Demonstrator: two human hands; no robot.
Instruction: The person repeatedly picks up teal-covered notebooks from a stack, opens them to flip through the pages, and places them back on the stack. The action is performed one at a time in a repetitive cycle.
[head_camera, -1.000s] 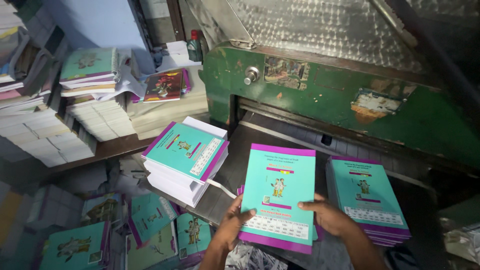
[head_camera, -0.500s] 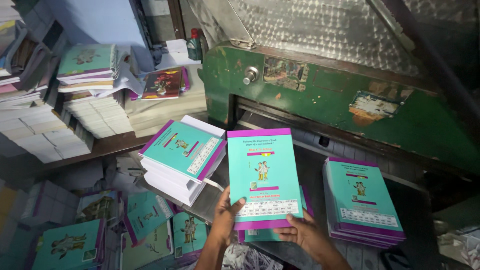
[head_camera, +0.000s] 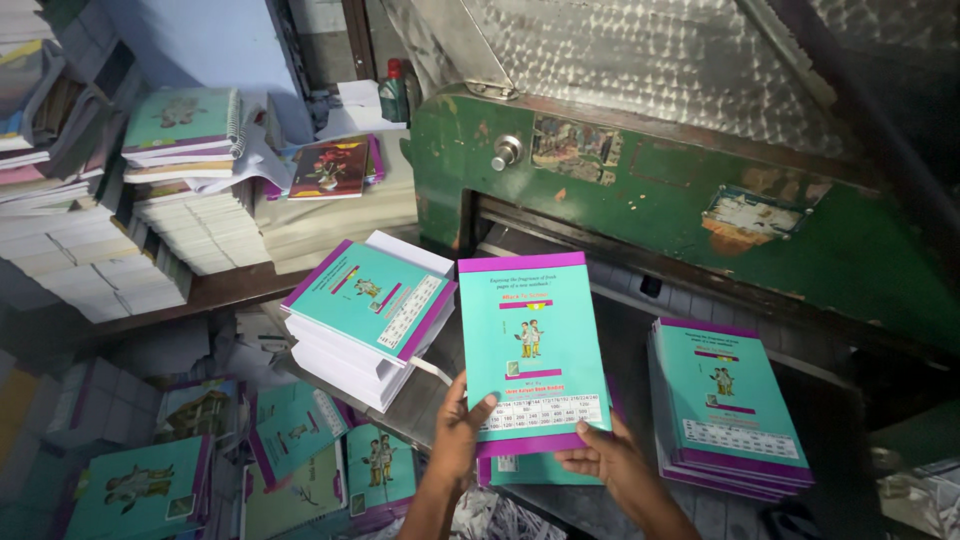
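Big green metal cutting machine (head_camera: 700, 210) fills the back, paint chipped; its dark slot runs just above the grey metal worktop (head_camera: 640, 330). Worktop's near-left edge drops off to floor piles of turquoise booklets (head_camera: 140, 490). Open strip of worktop between the stacks.

Left on the worktop: thick tilted stack of turquoise, purple-edged booklets (head_camera: 365, 315), overhanging the edge. Right: lower stack of the same booklets (head_camera: 725, 405), well apart from the left one. White paper bundles on a wooden shelf (head_camera: 200, 235) far left.

Centre: single turquoise paper booklet with purple bands (head_camera: 530, 355), held tilted up off a thin pile of booklets (head_camera: 530, 468) beneath. Left hand (head_camera: 460, 435) grips its lower left corner, fingers closed, thumb on the cover. Right hand (head_camera: 605, 460) pinches the bottom edge from below.

Against half a second ago: booklet sits in the same raised spot, hands unchanged; a second ago it lay flatter, nearer the pile.
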